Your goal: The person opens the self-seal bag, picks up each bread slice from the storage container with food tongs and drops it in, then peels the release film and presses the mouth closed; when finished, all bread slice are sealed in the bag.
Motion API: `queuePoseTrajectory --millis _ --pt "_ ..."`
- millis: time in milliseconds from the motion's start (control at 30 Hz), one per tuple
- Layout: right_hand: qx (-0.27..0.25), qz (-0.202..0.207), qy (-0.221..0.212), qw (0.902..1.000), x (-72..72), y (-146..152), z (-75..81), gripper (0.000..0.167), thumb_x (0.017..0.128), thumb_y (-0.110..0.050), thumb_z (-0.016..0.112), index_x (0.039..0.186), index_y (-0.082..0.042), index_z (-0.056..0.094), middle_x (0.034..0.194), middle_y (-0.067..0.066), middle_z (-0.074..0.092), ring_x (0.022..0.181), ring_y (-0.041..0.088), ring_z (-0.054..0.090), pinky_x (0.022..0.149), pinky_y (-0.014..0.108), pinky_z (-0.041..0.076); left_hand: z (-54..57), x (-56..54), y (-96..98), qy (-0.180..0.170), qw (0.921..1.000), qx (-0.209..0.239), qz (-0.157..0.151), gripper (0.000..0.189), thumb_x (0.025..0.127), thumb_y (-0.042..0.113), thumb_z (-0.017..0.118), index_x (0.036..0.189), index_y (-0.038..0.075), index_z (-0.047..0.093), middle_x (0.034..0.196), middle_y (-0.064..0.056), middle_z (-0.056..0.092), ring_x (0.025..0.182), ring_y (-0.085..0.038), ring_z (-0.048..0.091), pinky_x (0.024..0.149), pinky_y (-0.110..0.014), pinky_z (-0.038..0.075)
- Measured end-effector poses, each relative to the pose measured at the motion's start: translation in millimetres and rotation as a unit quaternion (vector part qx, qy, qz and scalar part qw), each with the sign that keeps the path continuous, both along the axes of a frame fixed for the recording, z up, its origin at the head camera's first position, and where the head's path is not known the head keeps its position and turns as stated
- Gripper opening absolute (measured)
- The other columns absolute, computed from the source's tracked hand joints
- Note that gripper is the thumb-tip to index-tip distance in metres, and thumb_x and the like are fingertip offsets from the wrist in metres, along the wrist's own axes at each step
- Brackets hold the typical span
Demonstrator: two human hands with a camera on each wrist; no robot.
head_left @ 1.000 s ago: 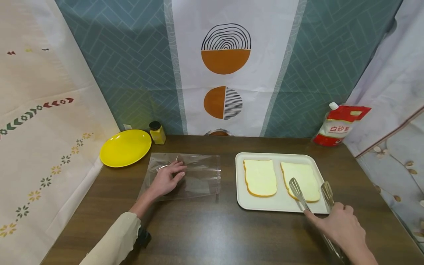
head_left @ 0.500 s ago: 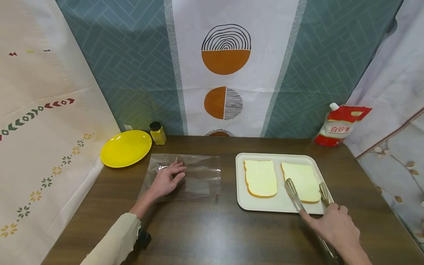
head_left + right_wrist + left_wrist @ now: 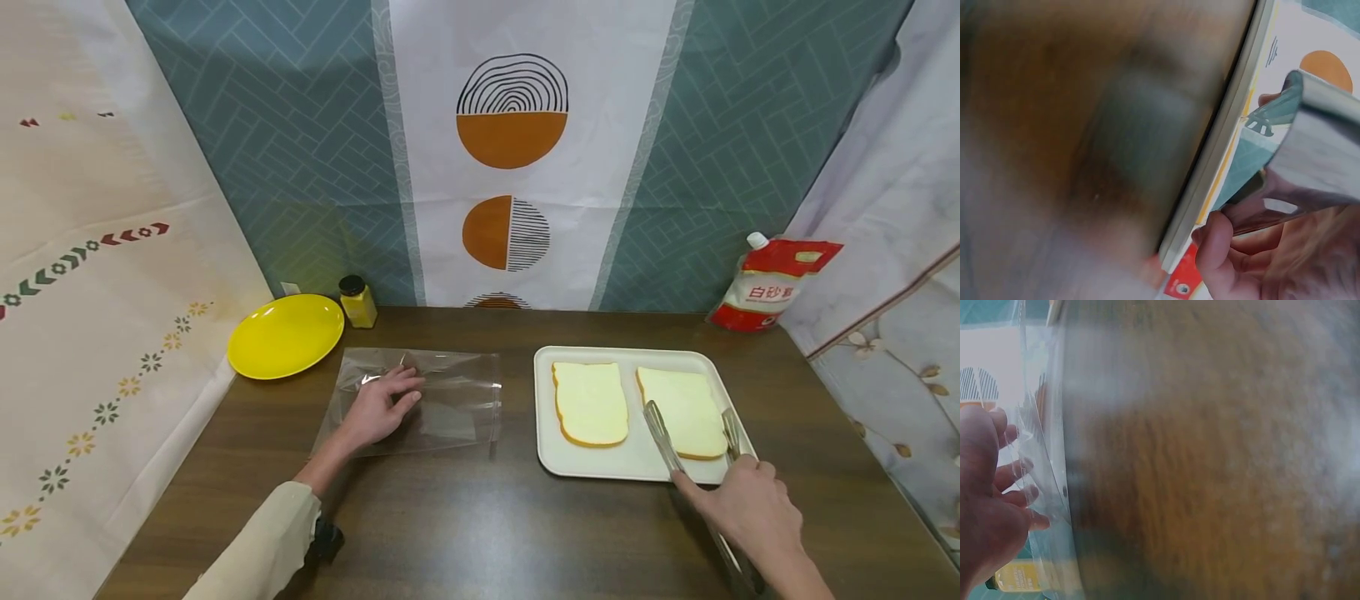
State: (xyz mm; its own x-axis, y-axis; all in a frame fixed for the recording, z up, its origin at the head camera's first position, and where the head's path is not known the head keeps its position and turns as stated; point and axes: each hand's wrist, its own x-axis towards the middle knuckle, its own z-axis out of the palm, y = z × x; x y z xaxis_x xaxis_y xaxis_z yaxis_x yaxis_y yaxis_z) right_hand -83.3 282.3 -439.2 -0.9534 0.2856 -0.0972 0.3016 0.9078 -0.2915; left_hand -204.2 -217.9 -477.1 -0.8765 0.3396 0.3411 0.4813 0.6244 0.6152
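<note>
My right hand [image 3: 750,504] holds metal tongs [image 3: 663,442] with their arms spread. The slotted tips stand at the left and right sides of the right-hand bread slice [image 3: 682,408]; whether they touch it is unclear. Another bread slice [image 3: 590,404] lies to the left on the same cream tray [image 3: 558,460]. In the right wrist view the fingers grip the broad bent metal of the tongs [image 3: 1329,144]. On a flat clear plastic bag [image 3: 453,408], my left hand [image 3: 378,412] rests with loosely extended fingers. The left wrist view shows those fingers against the clear film.
Left of the bag stand a yellow plate [image 3: 285,337] and a jar [image 3: 358,302] with a black lid. A red and white spouted pouch [image 3: 768,283] leans at the back right corner. Fabric hangs behind and beside the brown table [image 3: 465,533].
My right hand has moved slightly left with the tongs, bringing the tips from across the right bread slice to its two sides. The left hand stays on the bag.
</note>
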Motion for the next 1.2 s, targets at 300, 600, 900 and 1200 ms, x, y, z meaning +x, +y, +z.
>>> queuePoseTrajectory --millis 300,600,900,1200 --pt "0.002 0.012 0.016 0.9998 0.6 -2.7 -0.3 0.099 0.079 -0.076 0.063 0.092 0.021 0.048 0.088 0.038 0.047 0.080 0.056 0.055 0.050 0.061 0.046 0.4 1.1 -0.6 -0.002 1.0000 -0.007 0.005 0.028 0.094 0.007 0.069 0.120 -0.003 0.071 0.131 -0.025 0.061 0.132 -0.044 0.046 0.106 -0.062 0.035" --pt "0.008 0.017 0.039 0.9991 -0.1 -4.1 0.9 0.081 0.082 -0.061 0.070 0.084 0.017 0.048 0.081 0.035 0.049 0.074 0.054 0.056 0.051 0.062 0.045 -0.3 0.5 -0.7 0.000 1.0000 -0.006 0.004 0.028 0.094 0.006 0.070 0.120 -0.002 0.071 0.129 -0.025 0.062 0.132 -0.044 0.047 0.106 -0.061 0.036" --pt "0.006 0.028 0.035 0.9990 0.7 -2.6 1.0 0.074 0.086 -0.055 0.068 0.086 0.017 0.050 0.080 0.034 0.051 0.074 0.053 0.057 0.051 0.061 0.045 0.1 0.7 1.3 -0.012 0.9999 -0.009 0.005 0.028 0.094 0.007 0.069 0.121 -0.002 0.070 0.131 -0.025 0.061 0.133 -0.043 0.046 0.106 -0.062 0.035" --pt "0.011 0.040 0.064 0.9971 7.6 2.6 1.8 0.059 0.089 -0.043 0.069 0.084 0.012 0.051 0.076 0.026 0.052 0.071 0.049 0.057 0.046 0.059 0.043 -0.9 -0.5 2.3 -0.006 1.0000 -0.004 0.000 0.028 0.094 0.006 0.069 0.121 -0.003 0.070 0.130 -0.025 0.061 0.132 -0.045 0.046 0.106 -0.062 0.035"
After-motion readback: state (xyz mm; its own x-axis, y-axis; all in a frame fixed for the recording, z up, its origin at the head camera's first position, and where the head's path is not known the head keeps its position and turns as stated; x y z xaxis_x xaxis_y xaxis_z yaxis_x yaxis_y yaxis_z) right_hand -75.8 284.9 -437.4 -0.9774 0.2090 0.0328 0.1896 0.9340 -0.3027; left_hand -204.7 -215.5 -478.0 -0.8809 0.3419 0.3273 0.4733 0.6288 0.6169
